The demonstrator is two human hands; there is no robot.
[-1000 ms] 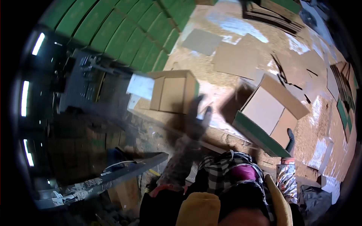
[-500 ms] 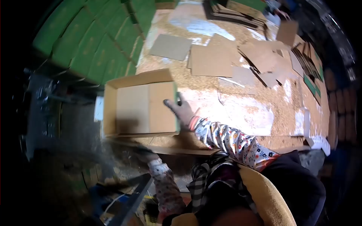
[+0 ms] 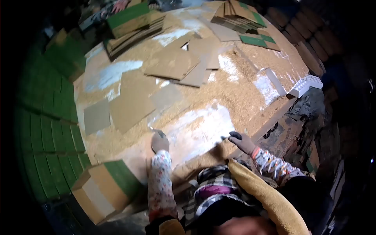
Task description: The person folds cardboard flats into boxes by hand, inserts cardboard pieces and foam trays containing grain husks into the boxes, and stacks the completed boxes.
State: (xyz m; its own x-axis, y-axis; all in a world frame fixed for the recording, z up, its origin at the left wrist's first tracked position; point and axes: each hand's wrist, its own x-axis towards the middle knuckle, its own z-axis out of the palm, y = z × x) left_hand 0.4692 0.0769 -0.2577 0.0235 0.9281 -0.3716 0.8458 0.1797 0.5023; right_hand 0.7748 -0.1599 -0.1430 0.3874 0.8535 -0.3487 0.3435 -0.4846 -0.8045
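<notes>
My left hand (image 3: 159, 142), in a grey-brown glove, is over the near part of the board-covered table. Its fingers are closed at the end of a thin, pale object (image 3: 152, 129) too small to identify. To the right, my right hand (image 3: 243, 143) hovers by the table's near edge, with its dark fingertips apart and nothing between them. An open cardboard box (image 3: 102, 188) with a green side stands at the lower left, apart from both hands.
Flat cardboard sheets (image 3: 172, 62) and a grey sheet (image 3: 97, 116) lie across the sawdust-strewn table (image 3: 243, 86). Cardboard stacks (image 3: 137, 33) are at the back. Green boxes (image 3: 43, 133) line the left. A white tray (image 3: 306, 85) is at the right corner. Another person's hand (image 3: 120, 5) shows at the top.
The box has been let go at the lower left. My left hand has moved from the box onto the table, and my right hand has withdrawn rightward. The view has turned right.
</notes>
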